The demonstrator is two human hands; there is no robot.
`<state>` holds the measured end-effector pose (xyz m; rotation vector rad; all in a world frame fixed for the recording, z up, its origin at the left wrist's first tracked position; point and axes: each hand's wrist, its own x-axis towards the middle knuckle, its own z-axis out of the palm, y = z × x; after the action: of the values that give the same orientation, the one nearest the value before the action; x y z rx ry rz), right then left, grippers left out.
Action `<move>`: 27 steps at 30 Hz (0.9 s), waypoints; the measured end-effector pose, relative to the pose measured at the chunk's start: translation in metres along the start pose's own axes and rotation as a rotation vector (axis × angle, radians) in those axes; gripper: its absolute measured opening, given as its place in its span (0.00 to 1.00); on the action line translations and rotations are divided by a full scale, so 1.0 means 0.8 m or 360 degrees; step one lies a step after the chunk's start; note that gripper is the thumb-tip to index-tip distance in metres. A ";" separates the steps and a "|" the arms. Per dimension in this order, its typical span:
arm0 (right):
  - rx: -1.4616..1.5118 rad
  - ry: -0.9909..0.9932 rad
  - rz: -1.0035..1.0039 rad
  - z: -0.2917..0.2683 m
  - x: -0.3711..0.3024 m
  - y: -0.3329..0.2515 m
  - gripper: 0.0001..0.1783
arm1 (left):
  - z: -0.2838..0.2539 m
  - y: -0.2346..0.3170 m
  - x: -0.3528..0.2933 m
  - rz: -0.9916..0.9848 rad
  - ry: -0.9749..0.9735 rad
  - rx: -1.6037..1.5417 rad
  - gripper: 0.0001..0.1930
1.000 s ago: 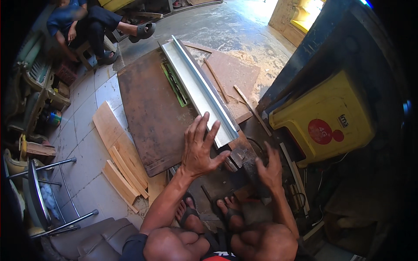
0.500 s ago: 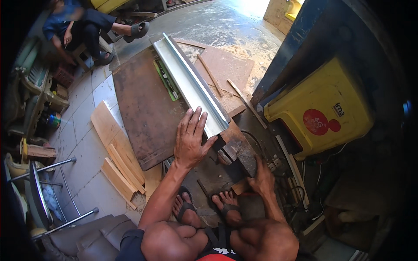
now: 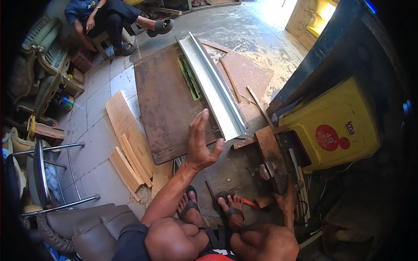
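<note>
A long silvery metal channel [image 3: 213, 91] lies along the right side of a brown, rust-stained metal table [image 3: 163, 104]. Left of the channel, a green-edged slot insert [image 3: 189, 78] is set in the tabletop. My left hand [image 3: 201, 145] hovers by the channel's near end, fingers raised and thumb apart, with nothing in it. Low on the right, my right hand [image 3: 286, 202] grips the dark near end of a wooden board [image 3: 266, 141] that has a metal clamp-like block [image 3: 266, 170] on it. Shadow partly hides the right fingers.
Pale curved wood pieces [image 3: 126, 148] lie on the tiles at left. A yellow plastic stool [image 3: 339, 130] lies tipped on the right, beside cords and wood strips. A chair with metal legs [image 3: 43, 174] stands at left. Another person [image 3: 104, 21] sits at far left.
My left hand has lifted off the channel's near end. My right hand has moved right with the board, away from the table. The view has shifted slightly.
</note>
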<state>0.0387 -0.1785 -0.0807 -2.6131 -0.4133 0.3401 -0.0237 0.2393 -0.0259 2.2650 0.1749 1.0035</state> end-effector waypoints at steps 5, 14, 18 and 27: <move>-0.0064 -0.0095 0.0047 -0.007 0.004 -0.007 0.60 | -0.007 -0.008 -0.009 -0.0376 0.0278 -0.0478 0.30; -0.0167 -0.0367 -0.0033 -0.035 0.005 -0.017 0.61 | -0.002 -0.014 -0.010 -0.0635 0.0426 -0.0713 0.23; -0.0188 -0.0284 -0.0150 -0.066 0.025 -0.062 0.60 | -0.002 -0.016 -0.010 -0.0620 0.0421 -0.0560 0.21; 0.0326 0.0120 -0.0797 -0.070 0.090 -0.273 0.51 | -0.003 -0.012 -0.006 -0.0555 0.0429 -0.0451 0.18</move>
<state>0.0723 0.0081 0.0614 -2.2199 -0.9269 0.1055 -0.0272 0.2465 -0.0339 1.7633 0.4924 1.0639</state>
